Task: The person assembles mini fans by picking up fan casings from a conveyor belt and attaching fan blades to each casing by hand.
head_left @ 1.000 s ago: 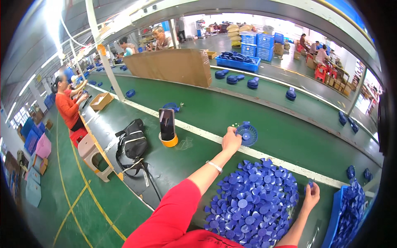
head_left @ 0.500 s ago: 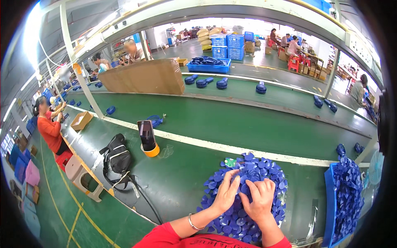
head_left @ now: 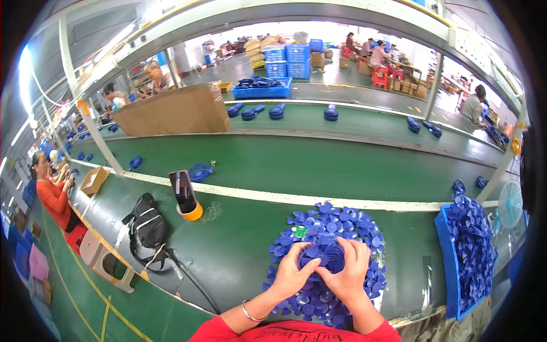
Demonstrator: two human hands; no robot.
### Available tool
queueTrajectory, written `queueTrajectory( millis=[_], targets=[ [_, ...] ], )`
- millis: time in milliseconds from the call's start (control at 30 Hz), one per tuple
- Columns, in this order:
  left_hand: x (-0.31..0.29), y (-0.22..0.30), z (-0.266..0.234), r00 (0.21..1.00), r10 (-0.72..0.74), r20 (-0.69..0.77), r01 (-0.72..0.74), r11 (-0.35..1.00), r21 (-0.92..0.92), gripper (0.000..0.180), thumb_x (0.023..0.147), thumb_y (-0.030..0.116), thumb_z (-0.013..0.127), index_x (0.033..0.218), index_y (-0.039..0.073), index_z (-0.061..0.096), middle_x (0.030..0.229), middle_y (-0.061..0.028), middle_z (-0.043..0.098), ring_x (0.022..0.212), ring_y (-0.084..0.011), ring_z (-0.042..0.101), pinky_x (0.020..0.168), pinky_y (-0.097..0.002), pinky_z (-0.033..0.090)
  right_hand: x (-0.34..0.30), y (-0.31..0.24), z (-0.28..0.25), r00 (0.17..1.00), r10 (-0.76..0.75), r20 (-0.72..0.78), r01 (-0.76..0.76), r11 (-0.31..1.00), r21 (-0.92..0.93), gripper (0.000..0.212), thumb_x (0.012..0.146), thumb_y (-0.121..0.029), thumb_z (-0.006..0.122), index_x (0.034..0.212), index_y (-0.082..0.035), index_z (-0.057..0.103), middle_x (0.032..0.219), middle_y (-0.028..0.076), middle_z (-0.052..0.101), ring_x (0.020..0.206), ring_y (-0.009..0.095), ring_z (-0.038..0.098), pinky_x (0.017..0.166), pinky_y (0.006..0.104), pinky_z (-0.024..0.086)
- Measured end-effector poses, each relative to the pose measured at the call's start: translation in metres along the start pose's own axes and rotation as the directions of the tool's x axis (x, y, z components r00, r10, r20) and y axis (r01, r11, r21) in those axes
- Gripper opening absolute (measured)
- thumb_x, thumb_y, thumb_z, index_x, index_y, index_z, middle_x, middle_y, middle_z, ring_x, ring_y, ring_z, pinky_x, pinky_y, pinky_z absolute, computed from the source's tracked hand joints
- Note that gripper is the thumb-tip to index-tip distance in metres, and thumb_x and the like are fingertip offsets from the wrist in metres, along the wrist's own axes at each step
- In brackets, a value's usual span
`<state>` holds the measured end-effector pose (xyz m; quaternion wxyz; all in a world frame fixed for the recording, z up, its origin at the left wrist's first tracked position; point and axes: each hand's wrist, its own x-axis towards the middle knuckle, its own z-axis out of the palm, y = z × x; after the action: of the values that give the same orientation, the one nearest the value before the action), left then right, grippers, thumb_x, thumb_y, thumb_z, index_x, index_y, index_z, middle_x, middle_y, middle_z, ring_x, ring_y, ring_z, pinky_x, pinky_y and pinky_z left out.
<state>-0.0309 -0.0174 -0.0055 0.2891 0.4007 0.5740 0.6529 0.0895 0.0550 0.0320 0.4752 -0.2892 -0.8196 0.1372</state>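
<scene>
Both my hands are closed round a dark blue, round ribbed fan housing [head_left: 335, 256], held over a heap of small blue plastic discs [head_left: 356, 219]. My left hand [head_left: 289, 276] grips its left side and my right hand [head_left: 348, 272] its right side. My thumbs meet at the near edge, by a smooth blue round piece that I cannot fully make out. Just beyond my left fingers, a small green circuit board [head_left: 299, 231] rests at the heap. The underside of the housing is hidden.
A blue bin [head_left: 450, 268] piled with similar blue pieces stands right, near a small fan [head_left: 510, 204]. Left are a phone [head_left: 182, 191] in an orange tape roll [head_left: 192, 213] and a black bag [head_left: 149, 225]. Blue handheld fans [head_left: 331, 113] lie on the far belt.
My hands have turned the housing so its ribbed round shape shows more. My thumbs have come together at its near edge. The whole view has shifted slightly.
</scene>
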Motion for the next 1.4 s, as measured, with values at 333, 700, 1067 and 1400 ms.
queueTrajectory(
  millis=[333,700,1067,1400],
  targets=[
    [-0.008,0.001,0.0,0.997,0.071,0.034,-0.075,0.986,0.151,0.029,0.07,0.004,0.069,0.096,0.0,0.057,0.084,-0.0075,0.063,0.08,-0.0132,0.06,0.073,-0.028,0.048,-0.019,0.011,0.004,0.914,0.227,0.336,-0.278,0.954,0.113,0.041,0.056,-0.023,0.08,0.073,0.0,0.05,0.069,0.016,0.055,0.064,0.033,0.058,0.058,0.0385,0.046],
    [0.043,-0.017,-0.035,0.999,-0.033,-0.006,0.031,0.984,-0.176,0.032,0.088,0.016,0.058,0.113,0.0,0.046,0.1,-0.0103,0.057,0.084,-0.0154,0.06,0.076,-0.0269,0.048,0.035,0.069,0.011,0.746,0.492,0.449,-0.61,0.776,0.162,0.054,0.054,-0.028,0.081,0.093,0.003,0.061,0.086,0.013,0.066,0.08,0.022,0.063,0.075,0.0345,0.05],
    [0.102,-0.098,-0.106,0.918,-0.017,-0.397,0.101,0.976,0.192,0.01,0.085,0.001,0.053,0.094,-0.002,0.055,0.076,-0.0074,0.06,0.062,-0.0114,0.058,0.056,-0.023,0.048,0.002,0.24,-0.016,0.687,0.726,0.019,-0.666,0.619,0.416,0.019,0.077,-0.008,0.065,0.094,0.0,0.062,0.073,0.003,0.06,0.064,0.008,0.055,0.057,0.021,0.045],
    [0.102,-0.115,-0.109,0.836,0.229,-0.499,0.075,0.853,0.517,0.005,0.079,0.013,0.06,0.082,0.009,0.061,0.068,-0.0065,0.062,0.06,-0.0145,0.061,0.057,-0.0286,0.049,-0.001,0.22,-0.025,0.814,0.485,0.321,-0.572,0.765,0.295,0.017,0.063,-0.004,0.071,0.068,-0.004,0.055,0.063,-0.004,0.047,0.058,0.006,0.041,0.052,0.0211,0.034]
  ],
)
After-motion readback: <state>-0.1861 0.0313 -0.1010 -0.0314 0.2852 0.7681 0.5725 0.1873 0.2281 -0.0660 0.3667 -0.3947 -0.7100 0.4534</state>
